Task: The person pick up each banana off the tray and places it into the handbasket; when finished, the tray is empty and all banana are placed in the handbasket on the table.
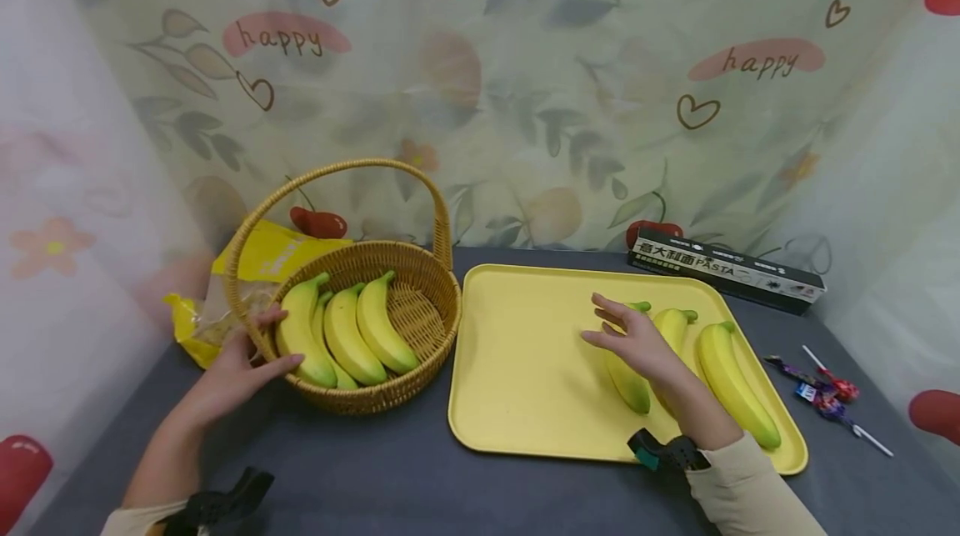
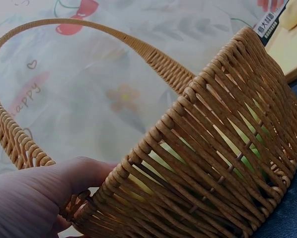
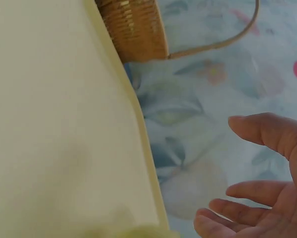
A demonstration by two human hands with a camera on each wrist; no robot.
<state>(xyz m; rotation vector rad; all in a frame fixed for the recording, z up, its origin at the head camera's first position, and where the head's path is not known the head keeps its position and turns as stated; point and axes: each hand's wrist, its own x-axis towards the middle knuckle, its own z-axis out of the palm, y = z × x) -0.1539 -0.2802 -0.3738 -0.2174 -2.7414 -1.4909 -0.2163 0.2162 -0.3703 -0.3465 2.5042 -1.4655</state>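
A brown wicker basket [image 1: 420, 386] with a tall arched handle stands at the left, holding several yellow bananas [image 1: 347, 336] with green tips. My left hand [image 1: 238, 371] grips its left rim beside the handle's foot; the left wrist view shows the thumb [image 2: 86, 171] at the woven edge, the other fingers mostly hidden. Over the yellow tray [image 1: 525, 369], my right hand [image 1: 639, 346] hovers with fingers spread and nothing held. Three bananas lie on the tray's right side: one partly behind that hand, a middle banana [image 1: 671, 328], and a right-hand banana [image 1: 735, 386].
Behind the basket lies a yellow plastic bag [image 1: 273, 252]. A black pasta box [image 1: 727, 269] sits past the tray's back right corner. Wrapped lollipops [image 1: 821, 394] are right of the tray, on the dark cloth [image 1: 375, 469]. Patterned curtains [image 1: 510, 102] enclose the table.
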